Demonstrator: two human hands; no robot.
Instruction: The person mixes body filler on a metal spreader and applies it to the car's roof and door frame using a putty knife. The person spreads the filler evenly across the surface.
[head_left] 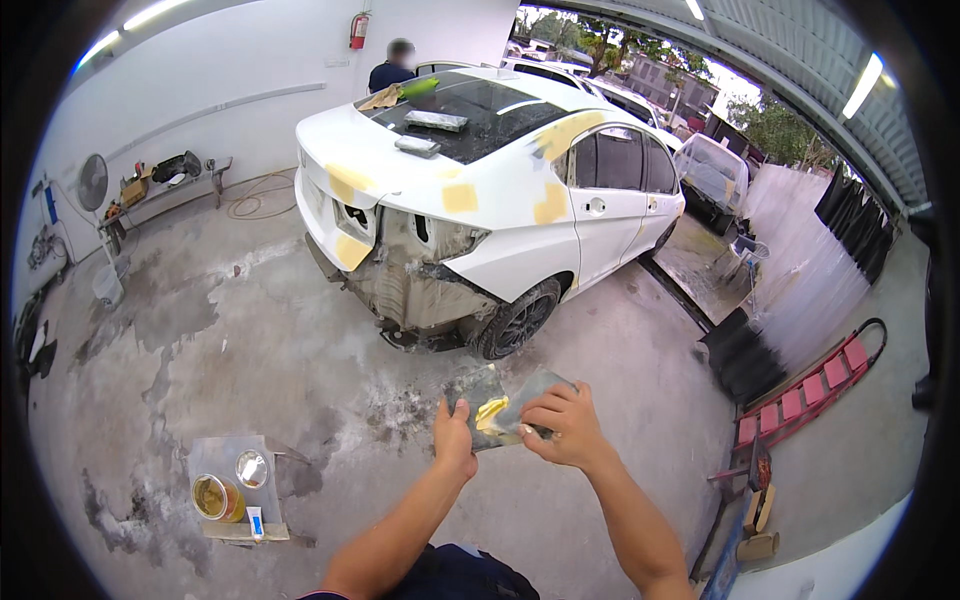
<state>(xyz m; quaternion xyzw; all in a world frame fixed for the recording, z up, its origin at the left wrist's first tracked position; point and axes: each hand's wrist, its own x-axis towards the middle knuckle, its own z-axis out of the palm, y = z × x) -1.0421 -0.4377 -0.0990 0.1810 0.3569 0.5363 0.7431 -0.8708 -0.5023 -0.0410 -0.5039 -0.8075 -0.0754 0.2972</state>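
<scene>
A person stands on the stained concrete floor of a body shop, behind a white sedan, and looks down at both bare hands held out in front of the chest. The left hand is closed around the near edge of a grey mixing board, thumb on top. The right hand has its fingers curled shut on a flat grey spreader, whose blade lies against the board. A dab of yellow body filler sits on the board between the two hands. Board and spreader hover in the air just behind the sedan's rear right wheel.

The sedan has its rear bumper removed, with bare grey metal showing, and yellow filler patches dot its boot and rear quarter panel. Two sanding blocks lie on its rear window. Beyond the sedan, another person in a dark shirt stands by the white wall.

On the floor to the left of the sedan's rear, well apart from it, a small low stand carries an open tin of filler, its loose lid and a small tube. To the right of the sedan, a red creeper leans by a plastic sheet.
</scene>
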